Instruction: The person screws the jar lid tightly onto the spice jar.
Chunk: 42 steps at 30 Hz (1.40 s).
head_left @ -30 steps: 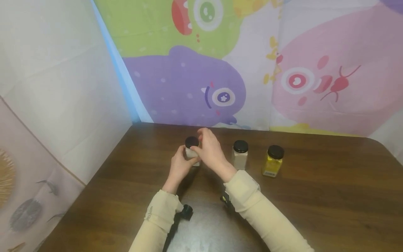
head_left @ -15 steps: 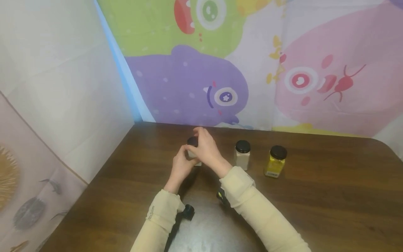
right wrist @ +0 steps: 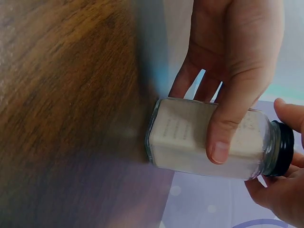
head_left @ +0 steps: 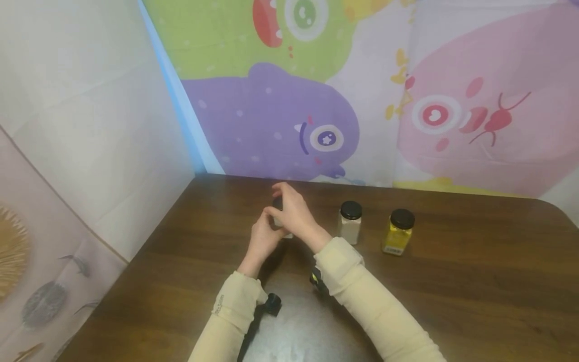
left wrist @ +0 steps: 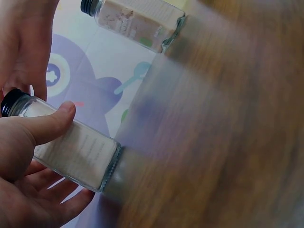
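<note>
A square glass jar [right wrist: 187, 137] of pale powder stands upright on the table, its black screw lid [right wrist: 285, 148] in place. My left hand [head_left: 264, 239] grips the jar's body, the thumb across one side and the fingers round the other. Higher up, my right hand [head_left: 295, 213] holds the lid with curled fingers and thumb. In the head view the two hands cover most of this jar. A similar jar of pale powder [head_left: 350, 230] stands to the right, and beyond it a jar with yellow contents [head_left: 398, 237]; both have black lids.
The brown wooden table [head_left: 475, 281] runs back to a wall hanging [head_left: 280, 125] with cartoon creatures. A pale cloth [head_left: 99, 110] hangs along the left side. Dark wrist-worn devices [head_left: 273, 304] sit under the sleeves.
My right hand has shifted left over the jar's lid, hiding more of it. The left hand keeps its hold on the body. The head view has turned slightly left.
</note>
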Each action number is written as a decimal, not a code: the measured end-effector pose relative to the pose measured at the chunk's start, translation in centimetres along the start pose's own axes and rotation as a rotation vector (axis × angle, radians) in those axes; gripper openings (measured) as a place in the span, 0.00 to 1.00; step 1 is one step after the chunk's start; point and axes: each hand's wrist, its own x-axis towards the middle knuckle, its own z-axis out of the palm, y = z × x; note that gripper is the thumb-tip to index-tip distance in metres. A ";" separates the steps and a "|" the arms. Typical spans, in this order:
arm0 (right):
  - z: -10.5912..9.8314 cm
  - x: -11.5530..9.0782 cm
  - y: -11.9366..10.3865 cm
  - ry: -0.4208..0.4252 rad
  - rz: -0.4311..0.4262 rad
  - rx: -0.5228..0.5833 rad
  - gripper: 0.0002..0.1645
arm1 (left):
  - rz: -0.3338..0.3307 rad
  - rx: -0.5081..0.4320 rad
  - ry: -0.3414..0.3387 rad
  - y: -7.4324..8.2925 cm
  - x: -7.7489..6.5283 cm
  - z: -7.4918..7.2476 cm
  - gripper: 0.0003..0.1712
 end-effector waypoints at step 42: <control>-2.1 -1.7 1.7 -0.093 -0.141 0.025 0.34 | -0.023 -0.012 -0.016 0.3 -0.1 -0.1 0.36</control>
